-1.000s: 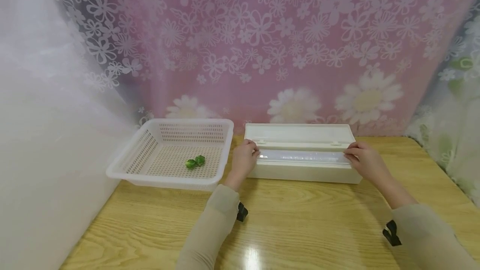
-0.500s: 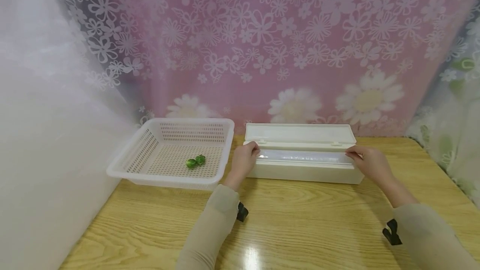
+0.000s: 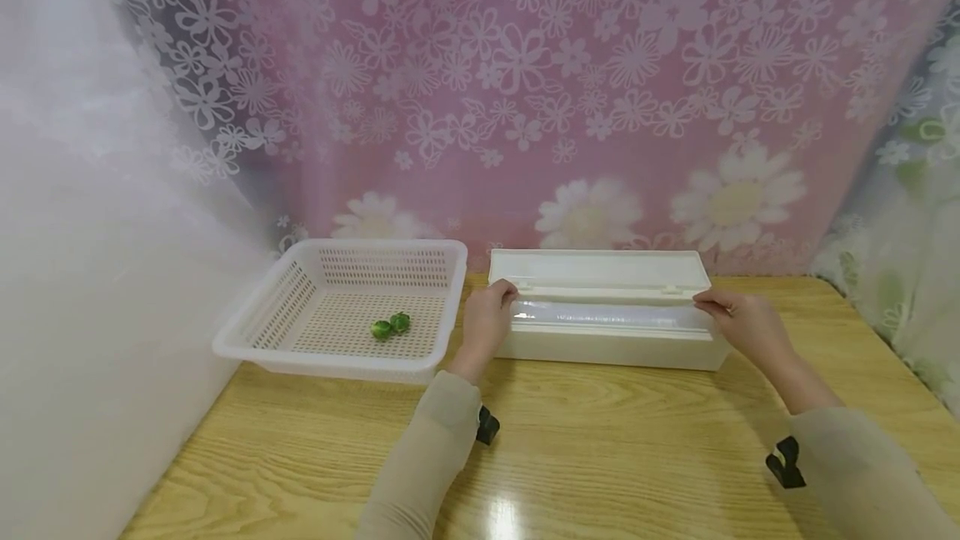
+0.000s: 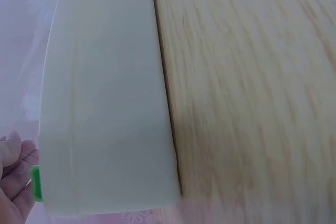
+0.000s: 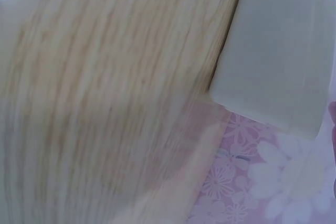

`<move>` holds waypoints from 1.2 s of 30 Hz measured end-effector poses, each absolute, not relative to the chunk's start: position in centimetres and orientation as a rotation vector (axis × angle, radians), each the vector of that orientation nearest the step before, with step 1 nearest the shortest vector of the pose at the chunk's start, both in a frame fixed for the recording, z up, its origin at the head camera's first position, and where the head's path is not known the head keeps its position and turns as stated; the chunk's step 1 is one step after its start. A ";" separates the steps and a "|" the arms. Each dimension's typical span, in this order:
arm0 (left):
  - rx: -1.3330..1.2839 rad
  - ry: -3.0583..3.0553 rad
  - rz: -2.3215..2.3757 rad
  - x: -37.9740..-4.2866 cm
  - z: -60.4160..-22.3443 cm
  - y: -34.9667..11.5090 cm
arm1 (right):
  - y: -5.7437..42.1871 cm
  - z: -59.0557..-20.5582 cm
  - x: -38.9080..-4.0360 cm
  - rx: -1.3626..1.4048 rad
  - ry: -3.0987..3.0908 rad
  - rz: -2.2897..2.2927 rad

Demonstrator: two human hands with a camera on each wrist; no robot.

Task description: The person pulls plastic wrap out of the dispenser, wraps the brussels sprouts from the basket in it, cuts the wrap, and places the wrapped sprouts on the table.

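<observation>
A long white cling film dispenser (image 3: 607, 350) stands on the table with its lid (image 3: 600, 267) tipped up at the back. Inside lies a shiny roll of cling film (image 3: 600, 313). At the dispenser's left end my left hand (image 3: 486, 319) pinches the film between thumb and fingers; the left wrist view shows clear, creased film at the fingertips (image 4: 25, 156). My right hand (image 3: 746, 325) pinches the film's edge at the opposite end, thumb and forefinger together. A small green piece (image 4: 36, 183) sticks out from the dispenser's side in the left wrist view.
To the left stands a white perforated plastic basket (image 3: 322, 362) holding two small green Brussels sprouts (image 3: 390, 325). A pink flowered curtain (image 3: 525, 107) hangs behind the wood-grain table (image 3: 585, 448). White sheeting (image 3: 112, 273) borders the left side.
My right hand has shifted slightly to the right along the dispenser, and my left hand a touch to the left. The basket and sprouts stay in place.
</observation>
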State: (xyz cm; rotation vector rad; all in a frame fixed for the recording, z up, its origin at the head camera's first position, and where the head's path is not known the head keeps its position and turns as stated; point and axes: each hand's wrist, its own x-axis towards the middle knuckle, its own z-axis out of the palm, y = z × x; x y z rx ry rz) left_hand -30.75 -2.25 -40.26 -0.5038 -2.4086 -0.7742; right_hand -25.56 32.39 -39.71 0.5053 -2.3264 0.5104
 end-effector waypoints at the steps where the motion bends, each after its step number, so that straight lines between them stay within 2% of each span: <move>1: -0.504 -2.390 -0.779 -30.7 -40.2 -2.2 | 32.4 -39.6 -25.5 0.504 -2.325 0.520; 26: -0.496 -2.250 -0.979 -29.7 -37.5 -2.3 | 32.5 -37.1 -24.7 0.470 -2.132 0.485; 36: -0.559 -2.139 -1.048 -29.1 -36.2 -2.6 | 32.2 -35.7 -23.7 0.549 -2.048 0.494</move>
